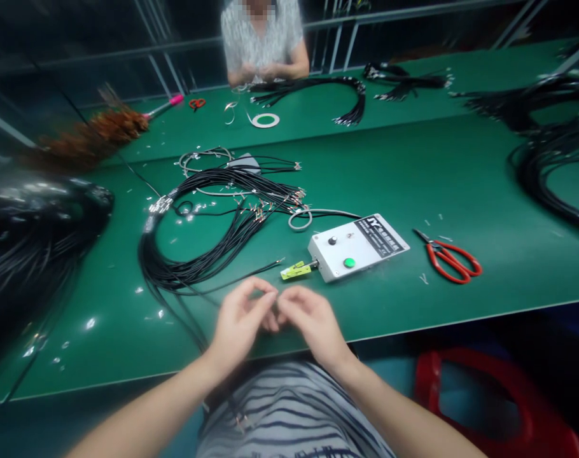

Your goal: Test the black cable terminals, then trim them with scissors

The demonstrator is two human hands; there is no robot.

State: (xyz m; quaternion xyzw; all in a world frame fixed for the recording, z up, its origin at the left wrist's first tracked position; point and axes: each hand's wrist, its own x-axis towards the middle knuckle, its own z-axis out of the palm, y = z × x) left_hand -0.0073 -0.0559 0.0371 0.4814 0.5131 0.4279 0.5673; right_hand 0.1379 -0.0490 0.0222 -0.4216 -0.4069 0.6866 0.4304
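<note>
My left hand [244, 315] and my right hand [311, 318] meet at the fingertips just above the front of the green table. Both are closed in a pinch; whatever lies between the fingers is too small and hidden to name. Beyond them is a white control box [356, 248] with a green button, a knob and a yellow-green tip [296, 271] pointing towards the hands. A looped bundle of black cables [175, 267] lies to the left, its bare ends fanned towards the box. Dark cable strands run down behind my left wrist, and cable ends [242, 421] hang at my lap.
Red-handled cutters [454, 259] lie right of the box. More black cables [547, 165] are heaped at the right and a large blurred bundle [36, 235] at the left. A co-worker [265, 44] sits opposite, near a tape roll [265, 120]. A red stool [432, 375] stands below the edge.
</note>
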